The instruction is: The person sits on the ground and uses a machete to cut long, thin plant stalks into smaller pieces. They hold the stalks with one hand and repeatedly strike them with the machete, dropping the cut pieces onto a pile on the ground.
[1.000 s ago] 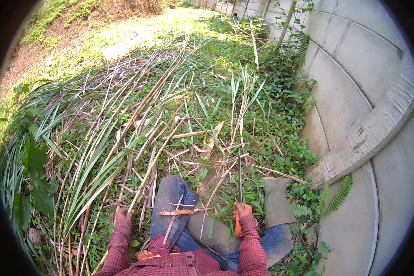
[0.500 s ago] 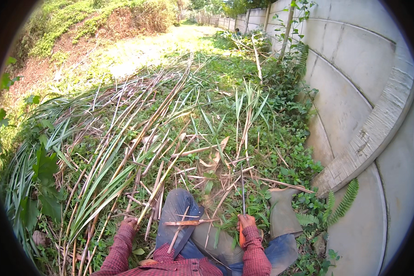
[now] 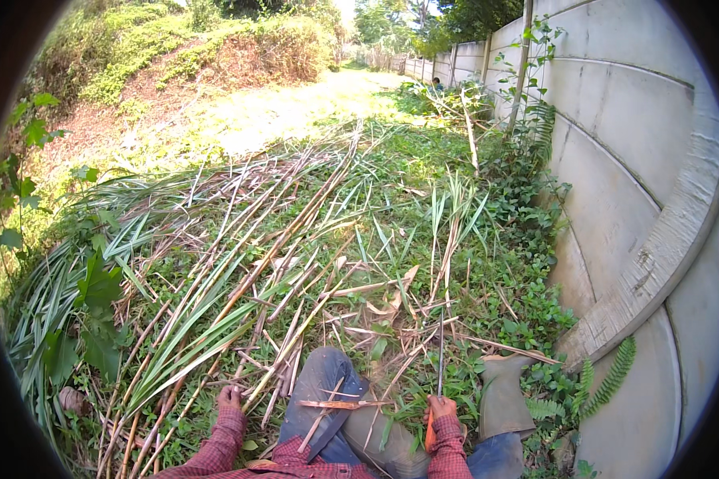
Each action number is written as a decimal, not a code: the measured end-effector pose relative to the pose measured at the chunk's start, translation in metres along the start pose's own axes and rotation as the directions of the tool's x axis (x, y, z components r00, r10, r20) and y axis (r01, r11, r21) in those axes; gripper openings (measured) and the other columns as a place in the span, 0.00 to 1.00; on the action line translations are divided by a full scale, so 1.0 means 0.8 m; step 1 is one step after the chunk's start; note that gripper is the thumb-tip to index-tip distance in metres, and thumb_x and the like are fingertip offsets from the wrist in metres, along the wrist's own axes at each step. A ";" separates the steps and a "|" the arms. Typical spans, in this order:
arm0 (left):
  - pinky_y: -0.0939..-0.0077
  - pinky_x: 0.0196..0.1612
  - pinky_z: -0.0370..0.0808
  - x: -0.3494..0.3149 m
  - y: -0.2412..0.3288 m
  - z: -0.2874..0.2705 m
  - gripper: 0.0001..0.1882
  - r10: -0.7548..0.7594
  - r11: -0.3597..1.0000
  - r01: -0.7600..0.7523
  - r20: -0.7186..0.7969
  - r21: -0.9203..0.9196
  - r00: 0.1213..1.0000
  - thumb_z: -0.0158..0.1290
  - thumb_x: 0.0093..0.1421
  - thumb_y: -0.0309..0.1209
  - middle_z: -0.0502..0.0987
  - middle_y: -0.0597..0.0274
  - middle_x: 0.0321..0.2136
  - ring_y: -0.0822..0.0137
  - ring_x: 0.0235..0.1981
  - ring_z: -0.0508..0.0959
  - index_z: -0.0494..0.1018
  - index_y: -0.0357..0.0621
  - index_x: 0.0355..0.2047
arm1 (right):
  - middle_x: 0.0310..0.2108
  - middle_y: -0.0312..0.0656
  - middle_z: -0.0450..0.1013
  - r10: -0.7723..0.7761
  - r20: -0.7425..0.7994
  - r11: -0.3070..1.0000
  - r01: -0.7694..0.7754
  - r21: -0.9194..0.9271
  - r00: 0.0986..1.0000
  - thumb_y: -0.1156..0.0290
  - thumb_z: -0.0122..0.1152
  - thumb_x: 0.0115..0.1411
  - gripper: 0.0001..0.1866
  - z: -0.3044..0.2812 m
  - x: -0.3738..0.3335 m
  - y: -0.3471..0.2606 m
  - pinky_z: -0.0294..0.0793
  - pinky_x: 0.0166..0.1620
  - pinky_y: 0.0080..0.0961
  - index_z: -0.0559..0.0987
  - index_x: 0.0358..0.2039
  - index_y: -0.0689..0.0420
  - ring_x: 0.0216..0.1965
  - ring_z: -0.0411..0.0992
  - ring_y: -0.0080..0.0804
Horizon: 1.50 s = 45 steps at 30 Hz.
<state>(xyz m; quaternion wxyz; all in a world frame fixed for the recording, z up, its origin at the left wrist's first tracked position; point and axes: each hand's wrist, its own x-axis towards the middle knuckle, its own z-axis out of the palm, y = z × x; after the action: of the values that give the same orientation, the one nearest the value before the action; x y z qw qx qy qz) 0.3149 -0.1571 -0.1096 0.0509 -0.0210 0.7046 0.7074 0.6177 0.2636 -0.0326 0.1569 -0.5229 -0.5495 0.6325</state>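
Observation:
My right hand (image 3: 439, 409) grips the orange handle of a long thin blade (image 3: 440, 351) that points up and away over the grass. Low at the left, my left hand (image 3: 230, 397) closes around the base of long cut cane stalks (image 3: 280, 239) lying in a broad pile on the ground. Both sleeves are red plaid. My knees in blue trousers (image 3: 319, 391) and a grey-green rubber boot (image 3: 499, 399) show between the hands, with dry stalk pieces lying across them.
A grey concrete panel wall (image 3: 615, 160) runs along the right, with a fern (image 3: 607, 383) and creepers at its foot. Broad-leaved plants (image 3: 88, 295) stand at the left. A sunlit grass path (image 3: 295, 112) and a bank of bushes lie beyond.
The view has tilted up, so more of the path and wall shows and both hands sit lower in the picture. The blade stays upright in my right hand.

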 end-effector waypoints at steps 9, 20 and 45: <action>0.74 0.37 0.71 0.058 0.145 0.041 0.26 0.467 0.723 -0.437 0.087 0.536 0.880 0.50 0.46 0.16 0.68 0.58 0.32 0.66 0.31 0.70 0.64 0.44 0.48 | 0.15 0.44 0.69 0.019 -0.074 0.999 -0.017 0.030 0.997 0.64 0.57 0.51 0.15 -0.011 0.004 0.008 0.69 0.16 0.27 0.72 0.26 0.65 0.12 0.68 0.31; 0.62 0.49 0.66 0.238 0.151 0.006 0.17 -0.035 0.262 -0.154 0.168 0.953 0.985 0.52 0.52 0.33 0.71 0.44 0.41 0.49 0.44 0.71 0.68 0.42 0.42 | 0.13 0.41 0.68 -0.072 -0.126 0.997 0.073 0.003 0.989 0.65 0.57 0.53 0.13 -0.018 0.010 0.008 0.68 0.15 0.24 0.72 0.27 0.64 0.11 0.67 0.28; 0.58 0.37 0.70 0.234 0.275 -0.017 0.17 0.389 0.258 -0.216 0.104 0.942 0.915 0.42 0.59 0.43 0.74 0.45 0.31 0.47 0.34 0.74 0.70 0.45 0.39 | 0.13 0.39 0.68 -0.049 -0.154 0.999 0.046 -0.023 0.987 0.63 0.58 0.51 0.14 -0.007 0.008 0.013 0.67 0.15 0.23 0.72 0.25 0.64 0.11 0.67 0.26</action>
<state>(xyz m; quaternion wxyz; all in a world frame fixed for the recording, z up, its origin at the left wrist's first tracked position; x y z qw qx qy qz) 0.1058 -0.1628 0.0901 -0.1358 0.0951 0.9732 0.1594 0.6235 0.2676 -0.0435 0.2089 -0.5586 -0.5542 0.5807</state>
